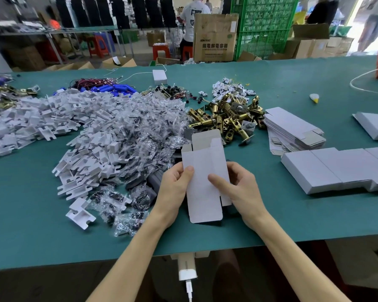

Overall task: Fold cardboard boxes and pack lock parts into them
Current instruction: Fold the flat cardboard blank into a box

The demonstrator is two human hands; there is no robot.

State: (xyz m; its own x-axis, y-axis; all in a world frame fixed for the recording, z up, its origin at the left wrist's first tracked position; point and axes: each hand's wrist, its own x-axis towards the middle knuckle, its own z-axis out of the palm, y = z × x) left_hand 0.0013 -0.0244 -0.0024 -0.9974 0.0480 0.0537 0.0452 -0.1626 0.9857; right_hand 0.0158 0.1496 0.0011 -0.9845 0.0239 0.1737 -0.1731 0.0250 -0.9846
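Cardboard box [203, 162] hangs over the table [292, 219], long axis running twelve to six, open flaps at twelve. Left hand [175, 190] pinches its nine o'clock edge, right hand [242, 188] its three o'clock edge, thumbs on the face. Neither is nearer, so squaring it open likely takes both.

You have a plain white flat cardboard box blank [203, 160] over a teal-green table mat [292, 214]. Your other piles are brass-gold metal latch bolts [225, 118], clear plastic bags of black screws [140, 136] and white moulded plastic inserts [81, 171].
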